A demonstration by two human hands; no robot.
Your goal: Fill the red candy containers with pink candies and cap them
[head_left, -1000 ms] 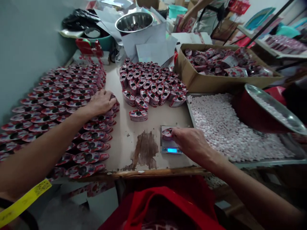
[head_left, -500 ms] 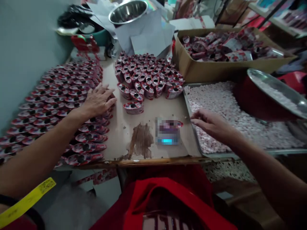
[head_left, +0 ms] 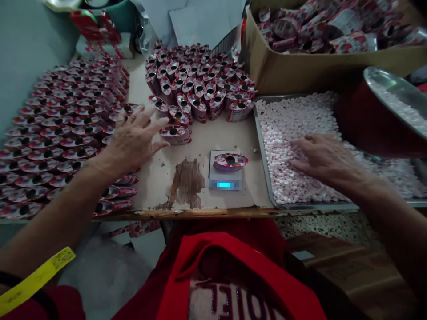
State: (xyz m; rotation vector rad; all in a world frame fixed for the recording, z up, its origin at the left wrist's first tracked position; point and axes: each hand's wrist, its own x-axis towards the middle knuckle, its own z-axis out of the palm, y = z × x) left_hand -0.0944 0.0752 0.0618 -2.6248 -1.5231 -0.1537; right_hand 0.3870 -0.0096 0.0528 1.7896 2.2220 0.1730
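My left hand [head_left: 133, 138] hovers open, fingers spread, at the right edge of the rows of red oval packs [head_left: 50, 133], close to a single pack [head_left: 175, 133] on the board. My right hand [head_left: 322, 158] lies on the small pink-white candies [head_left: 293, 120] in the metal tray [head_left: 263, 146], fingers curled down into them; what they hold, if anything, is hidden. Between my hands a small scale [head_left: 224, 171] with a lit blue display carries one red oval pack [head_left: 230, 161].
A cluster of upright red packs [head_left: 200, 84] stands behind the scale. A cardboard box [head_left: 300, 66] of more packs sits at the back right. A red bowl with a metal lid [head_left: 383, 115] leans over the tray. The table edge runs along the front.
My right hand left the pack on the scale and moved right into the candy tray. My left hand lifted off the pack rows and opened. The view tilted down.
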